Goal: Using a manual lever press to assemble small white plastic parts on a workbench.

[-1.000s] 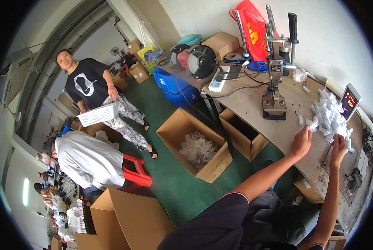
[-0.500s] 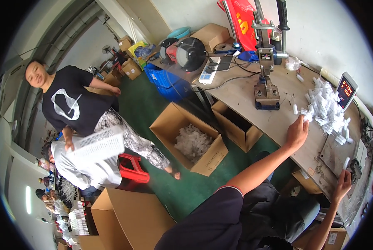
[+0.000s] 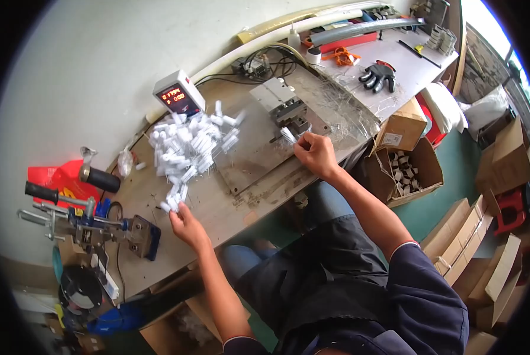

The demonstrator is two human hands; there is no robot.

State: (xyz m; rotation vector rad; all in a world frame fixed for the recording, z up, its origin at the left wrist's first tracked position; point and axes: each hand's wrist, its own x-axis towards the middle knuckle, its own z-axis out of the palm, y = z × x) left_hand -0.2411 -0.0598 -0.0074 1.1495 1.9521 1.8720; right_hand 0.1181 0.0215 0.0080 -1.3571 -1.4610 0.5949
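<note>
My right hand, fingers pinched, holds a small white bristle brush at the front of a metal bench fixture. Its fingertips hide the near end of the brush. On the left, my left hand is closed at the near end of a heap of similar white brushes, with its fingertips on one or more white brushes. Just how many it grips I cannot make out. Behind the heap stands a white counter box with a lit red display.
A hand press stands at the bench's left end. A black-grey glove, orange cord and grey strip lie on the far right table. Below, a cardboard box holds small pieces. Cables run behind the fixture.
My view has swung right, from the room and a person carrying a white basket to the bench. The right hand still holds a brush by the fixture; the left stays by the heap.
</note>
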